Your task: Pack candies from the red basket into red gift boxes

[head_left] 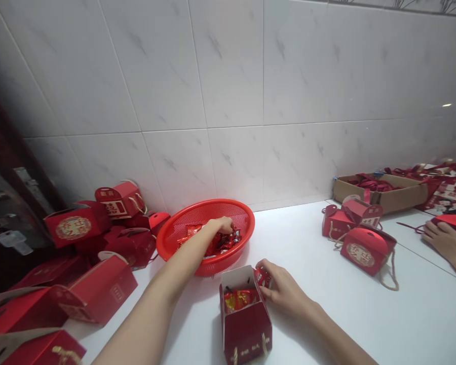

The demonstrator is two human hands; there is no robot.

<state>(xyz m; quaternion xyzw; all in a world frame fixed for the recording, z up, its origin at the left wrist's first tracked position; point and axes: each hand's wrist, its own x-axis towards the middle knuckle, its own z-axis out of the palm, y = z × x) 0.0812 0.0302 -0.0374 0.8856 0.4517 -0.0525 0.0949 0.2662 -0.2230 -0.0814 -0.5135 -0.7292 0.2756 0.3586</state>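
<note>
My left hand reaches down into a red plastic basket. Its fingers are curled among red-wrapped candies, and what they grip is hidden. In my right hand, a red candy packet is pinched between thumb and fingers, at the right side of a gift box. That dark red gift box stands with its top flaps raised, its rope handle hanging at the front. Red and gold wrapped sweets lie inside it.
Several red gift boxes are heaped on the left. More boxes with rope handles stand at right, before a cardboard tray of red ribbon. Another person's hand touches a red box at the right edge. A tiled wall rises behind.
</note>
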